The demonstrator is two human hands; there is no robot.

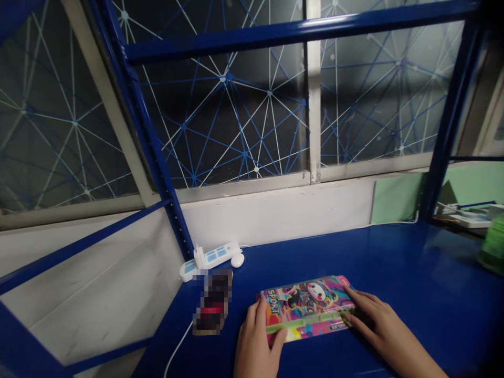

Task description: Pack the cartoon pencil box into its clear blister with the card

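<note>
A flat, brightly printed case (303, 299) lies on the blue table in front of me, with a cartoon face and the word SPORT on its top. A lime-green strip (311, 319) runs across it near the side closest to me. My left hand (260, 338) grips the left end, its thumb by the near corner and its fingers along the side. At the other end, my right hand (374, 317) holds the right edge between thumb and fingers. What is inside or under the case is hidden.
A blurred-out dark object (212, 304) lies left of the case, beside a white cable. Behind it sits a white power strip (216, 255) with a plug. Blue metal posts (157, 152) frame the table. A green item (492, 244) stands at the far right.
</note>
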